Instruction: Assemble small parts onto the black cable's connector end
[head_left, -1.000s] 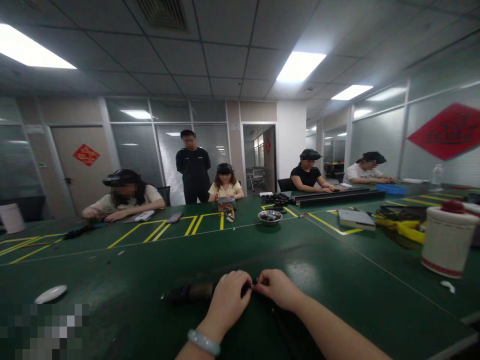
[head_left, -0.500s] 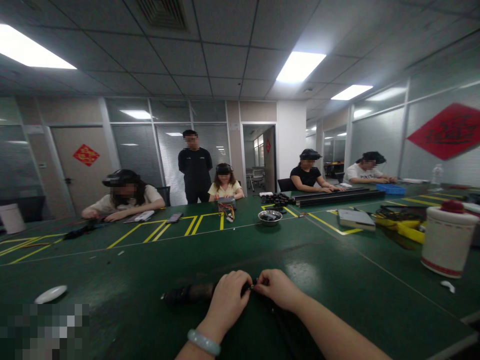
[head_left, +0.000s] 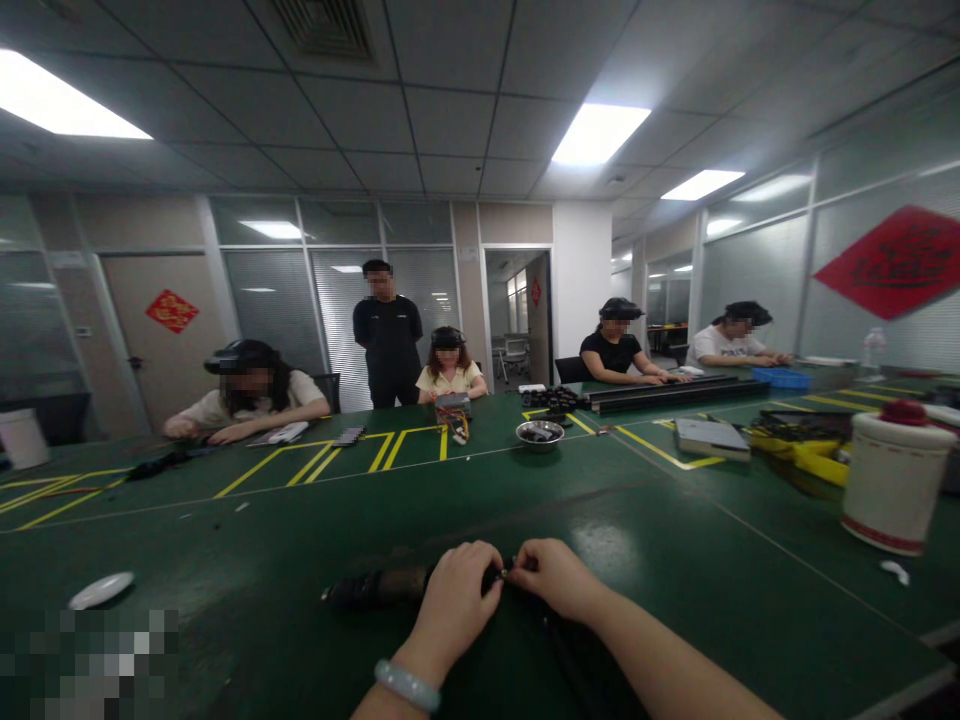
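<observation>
Head view, left hand (head_left: pixel 463 585) curled around a dark tubular piece (head_left: pixel 386 586), right hand (head_left: pixel 559 580) just beside the left, pinched on a tiny shiny part (head_left: pixel 505 574).

black-and-brown piece (head_left: pixel 384 585), green yellow-striped tabletop (head_left: pixel 480 500)

Bright ceiling lts (head_left: pixel 601 133), glass partitions (head_left: pixel 765 265) w/ blinds (head_left: pixel 274 305), beige door (head_left: pixel 172 358), lg green tbl (head_left: pixel 675 545)
</observation>
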